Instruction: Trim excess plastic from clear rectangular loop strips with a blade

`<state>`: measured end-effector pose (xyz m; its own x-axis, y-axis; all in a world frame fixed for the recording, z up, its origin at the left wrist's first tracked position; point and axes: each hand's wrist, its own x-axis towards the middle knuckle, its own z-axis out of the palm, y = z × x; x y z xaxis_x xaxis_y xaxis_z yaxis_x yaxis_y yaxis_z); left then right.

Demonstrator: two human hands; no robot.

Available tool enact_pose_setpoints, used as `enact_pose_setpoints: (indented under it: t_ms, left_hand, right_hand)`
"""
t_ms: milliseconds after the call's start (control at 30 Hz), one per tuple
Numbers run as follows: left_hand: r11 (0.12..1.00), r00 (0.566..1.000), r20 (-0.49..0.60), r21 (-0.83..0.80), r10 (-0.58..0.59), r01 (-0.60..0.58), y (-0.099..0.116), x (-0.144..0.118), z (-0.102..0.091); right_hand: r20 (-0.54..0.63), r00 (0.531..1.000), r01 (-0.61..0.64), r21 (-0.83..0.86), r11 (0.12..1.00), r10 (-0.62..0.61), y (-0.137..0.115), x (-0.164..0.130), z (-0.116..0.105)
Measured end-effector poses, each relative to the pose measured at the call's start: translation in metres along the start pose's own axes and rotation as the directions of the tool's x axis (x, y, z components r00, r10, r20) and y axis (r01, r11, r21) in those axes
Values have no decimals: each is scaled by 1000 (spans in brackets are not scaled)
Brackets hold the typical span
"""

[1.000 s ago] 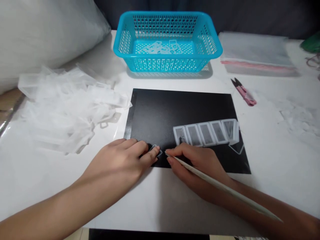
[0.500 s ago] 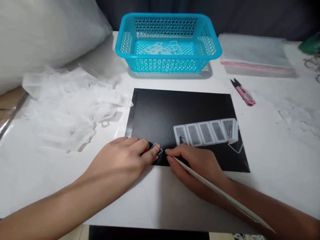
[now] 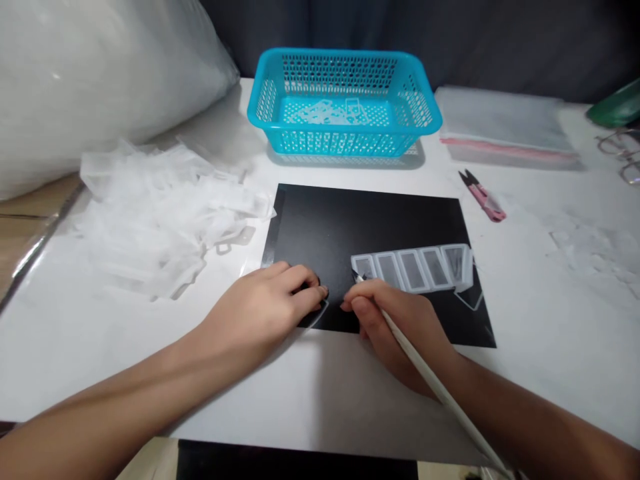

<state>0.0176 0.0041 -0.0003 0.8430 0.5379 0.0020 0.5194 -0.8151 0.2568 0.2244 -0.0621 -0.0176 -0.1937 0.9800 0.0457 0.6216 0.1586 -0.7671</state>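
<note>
1. Our left hand (image 3: 265, 310) lies flat, fingers curled down, pinning a small clear plastic piece (image 3: 316, 313) at the near edge of the black mat (image 3: 370, 220).
2. Our right hand (image 3: 400, 320) is closed around a thin white stick (image 3: 440, 393), its tip touching the strip of clear frames (image 3: 415, 268).
3. Beyond the mat stands the blue basket (image 3: 345, 100).
</note>
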Motion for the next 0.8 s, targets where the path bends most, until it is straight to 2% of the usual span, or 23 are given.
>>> enact_pose_setpoints:
  t_ms: [133,233,333,433,567,700,800]
  left_hand:
    - [999,1000,18,34,10,-11,-1,0,-2]
    - [999,1000,-8,33,22,-22,-2,-1,-2]
    - [997,995,-76,48,63,-60,-6,-2,-2]
    - [981,969,-193,150,154,-126,-9,-6,-5]
    - [959,903,-338,188,264,-210,-9,-12,-12]
    - [966,905,-345,164,248,-202,-10,-17,-19]
    - [972,901,-370,142,225,-185,-11,-19,-23]
  right_hand:
    - [-15,1000,-6,42,999,6,3,-1,1]
    - [-8,1000,-7,193,981,9,5,-3,5]
    - [5,992,-114,484,868,127,5,-2,12]
    - [-2,987,-117,683,721,162,0,1,17]
    - [63,989,-139,738,660,137,-15,8,19]
    - [69,987,-146,777,612,148,-30,17,20]
    - [76,985,-147,830,538,153,-33,23,21]
